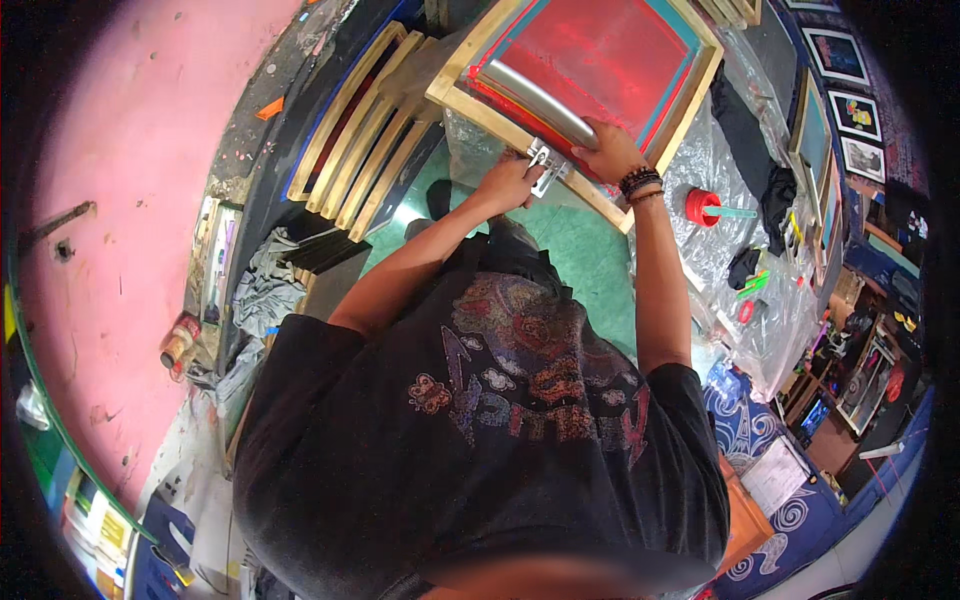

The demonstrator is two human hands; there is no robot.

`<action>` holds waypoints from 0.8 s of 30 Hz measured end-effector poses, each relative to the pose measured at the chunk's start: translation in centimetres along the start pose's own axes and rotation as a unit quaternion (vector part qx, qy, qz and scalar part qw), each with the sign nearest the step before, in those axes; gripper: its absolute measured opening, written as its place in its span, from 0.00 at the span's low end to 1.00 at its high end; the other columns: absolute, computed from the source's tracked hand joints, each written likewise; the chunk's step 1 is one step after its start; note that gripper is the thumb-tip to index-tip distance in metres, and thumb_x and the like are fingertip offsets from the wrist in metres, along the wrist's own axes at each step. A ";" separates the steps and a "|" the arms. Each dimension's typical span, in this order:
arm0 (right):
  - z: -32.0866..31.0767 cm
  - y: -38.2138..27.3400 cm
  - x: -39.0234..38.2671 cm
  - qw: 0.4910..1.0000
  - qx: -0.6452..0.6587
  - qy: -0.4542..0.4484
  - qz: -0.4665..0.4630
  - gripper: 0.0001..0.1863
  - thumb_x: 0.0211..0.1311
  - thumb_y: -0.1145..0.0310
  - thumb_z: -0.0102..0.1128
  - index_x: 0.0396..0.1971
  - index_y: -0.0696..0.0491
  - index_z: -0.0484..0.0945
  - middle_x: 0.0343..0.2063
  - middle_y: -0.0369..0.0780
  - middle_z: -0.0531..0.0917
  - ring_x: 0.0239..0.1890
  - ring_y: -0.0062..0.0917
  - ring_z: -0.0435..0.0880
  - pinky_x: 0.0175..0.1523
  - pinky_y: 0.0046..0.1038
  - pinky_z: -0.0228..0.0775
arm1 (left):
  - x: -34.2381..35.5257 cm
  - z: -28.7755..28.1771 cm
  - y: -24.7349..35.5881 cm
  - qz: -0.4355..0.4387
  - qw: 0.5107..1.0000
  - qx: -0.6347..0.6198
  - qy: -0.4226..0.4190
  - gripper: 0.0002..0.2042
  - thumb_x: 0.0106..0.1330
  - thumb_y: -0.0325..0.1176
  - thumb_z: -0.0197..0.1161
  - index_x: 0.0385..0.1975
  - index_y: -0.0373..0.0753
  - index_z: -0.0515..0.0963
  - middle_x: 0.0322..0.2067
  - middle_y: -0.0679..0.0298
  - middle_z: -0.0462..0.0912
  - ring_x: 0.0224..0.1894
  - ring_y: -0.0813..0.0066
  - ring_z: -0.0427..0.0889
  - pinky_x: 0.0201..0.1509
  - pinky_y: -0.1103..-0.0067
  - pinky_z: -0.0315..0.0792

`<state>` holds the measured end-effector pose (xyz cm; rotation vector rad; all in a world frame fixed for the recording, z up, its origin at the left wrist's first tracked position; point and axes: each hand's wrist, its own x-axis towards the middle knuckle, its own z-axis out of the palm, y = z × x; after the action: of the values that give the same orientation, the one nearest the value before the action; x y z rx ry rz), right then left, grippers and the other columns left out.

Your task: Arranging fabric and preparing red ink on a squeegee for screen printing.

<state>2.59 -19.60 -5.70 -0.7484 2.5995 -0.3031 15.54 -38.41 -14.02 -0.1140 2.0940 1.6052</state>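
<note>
Both hands grip the long silver metal trough (535, 100) at the wood-framed red mesh screen's (600, 50) near edge: left hand (510, 180) closed on its end clamp, right hand (608, 150) closed over the trough just beyond; red coating already covers the mesh.

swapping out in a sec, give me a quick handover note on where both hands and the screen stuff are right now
Left hand: gripping the near end of the metal trough tool, by its bracket, at the frame's near edge.
Right hand: resting on the same tool's near end, on the red mesh.
Wooden screen frame: tilted, leaning away from the person, red mesh with a teal border facing them. The tool lies across its lower part.
More wooden frames stand stacked to the left; a red tub with a teal spatula sits on plastic sheeting to the right.
Done or left: cannot tell how far the coating has gone.
</note>
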 end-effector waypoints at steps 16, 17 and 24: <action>-1.3 1.2 0.0 0.996 0.074 -0.024 -0.049 0.31 0.54 0.56 0.69 0.56 0.57 0.75 0.46 0.54 0.83 0.51 0.47 0.82 0.55 0.40 0.73 | 0.3 0.7 -0.9 0.023 0.999 -0.034 0.017 0.22 0.77 0.46 0.47 0.32 0.31 0.77 0.17 0.58 0.80 0.21 0.65 0.82 0.32 0.65 0.75; -1.4 1.1 -0.1 0.995 0.073 -0.027 -0.056 0.31 0.54 0.56 0.69 0.56 0.57 0.75 0.46 0.54 0.83 0.51 0.47 0.82 0.55 0.40 0.73 | 0.3 0.8 -0.9 0.019 0.999 -0.026 0.017 0.22 0.77 0.46 0.47 0.32 0.32 0.77 0.18 0.58 0.80 0.21 0.65 0.82 0.33 0.65 0.75; -1.0 0.8 -0.2 0.996 0.075 -0.021 -0.039 0.30 0.54 0.59 0.70 0.55 0.58 0.76 0.45 0.56 0.83 0.50 0.47 0.83 0.54 0.41 0.74 | 0.3 0.8 -1.0 0.017 0.999 0.016 0.031 0.22 0.77 0.46 0.46 0.31 0.34 0.78 0.19 0.59 0.82 0.25 0.63 0.84 0.37 0.65 0.76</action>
<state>1.94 -18.75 -4.96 -0.7951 2.4797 -0.4938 15.90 -37.91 -15.22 -0.1203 2.1798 1.6052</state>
